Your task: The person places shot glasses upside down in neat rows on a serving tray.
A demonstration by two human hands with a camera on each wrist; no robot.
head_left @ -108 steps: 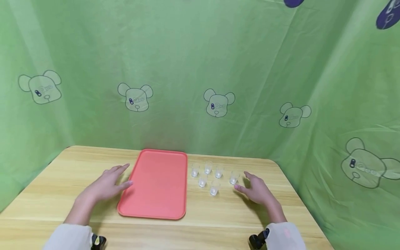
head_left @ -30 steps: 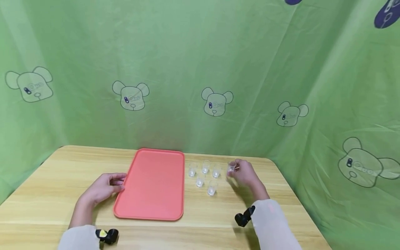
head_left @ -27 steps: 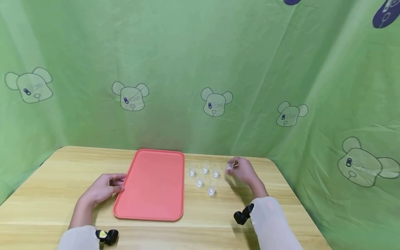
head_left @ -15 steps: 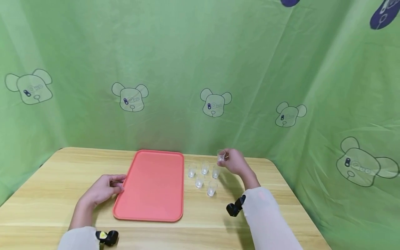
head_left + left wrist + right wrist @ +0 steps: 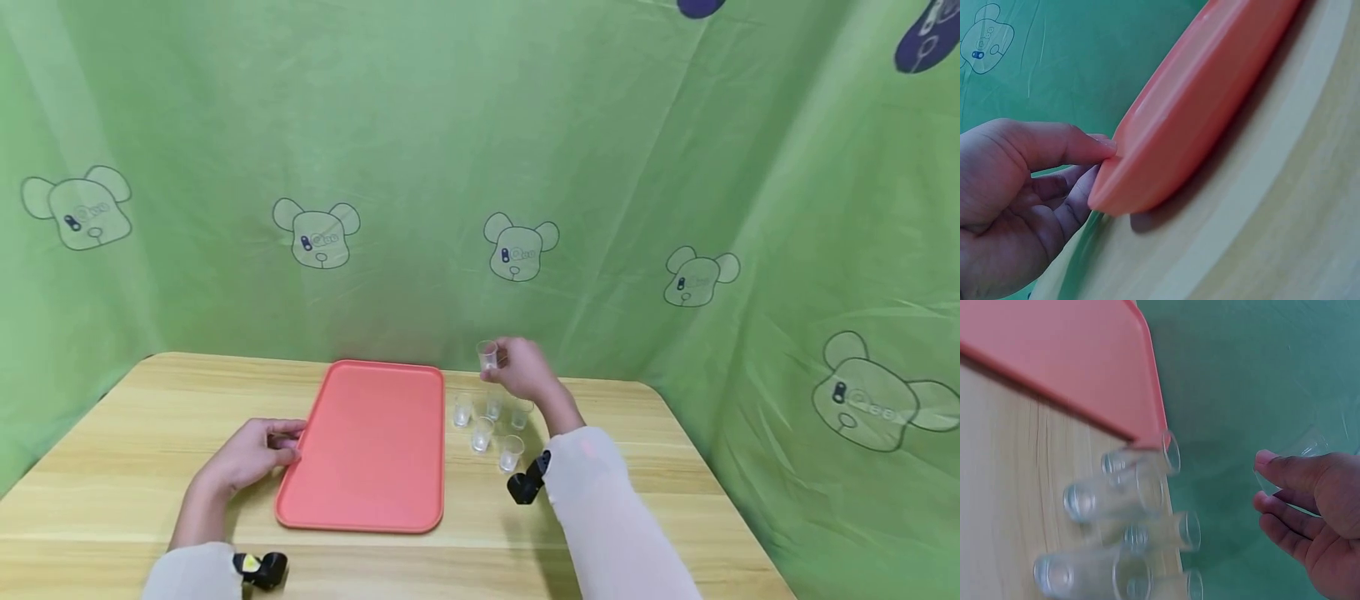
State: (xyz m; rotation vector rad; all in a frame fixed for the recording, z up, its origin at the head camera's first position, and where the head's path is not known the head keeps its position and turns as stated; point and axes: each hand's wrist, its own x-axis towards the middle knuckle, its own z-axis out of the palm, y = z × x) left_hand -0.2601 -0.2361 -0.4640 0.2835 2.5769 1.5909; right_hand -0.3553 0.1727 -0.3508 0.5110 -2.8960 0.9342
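Note:
My left hand (image 5: 251,454) pinches the left edge of a flat red tray (image 5: 360,450); in the left wrist view the thumb lies on top of the rim (image 5: 1147,156) and the fingers reach beneath it. With my right hand (image 5: 521,367) I hold a small clear shot glass (image 5: 487,357) upright between thumb and fingers, raised over the table's far side. Several matching shot glasses stand right of the tray, among them a front one (image 5: 512,454) and a left one (image 5: 462,410). In the right wrist view the held glass (image 5: 1310,444) is partly hidden by the fingers.
The wooden table (image 5: 360,567) has rounded far corners. Close behind it hangs a green curtain (image 5: 420,125) printed with bear heads, which also runs along both sides. A small black camera (image 5: 528,479) sits on the right wrist, another (image 5: 262,571) on the left.
My right hand has taken hold of the rightmost shot glass, lifted it and carried it left over the others. My left hand has closed on the tray's edge and stays there.

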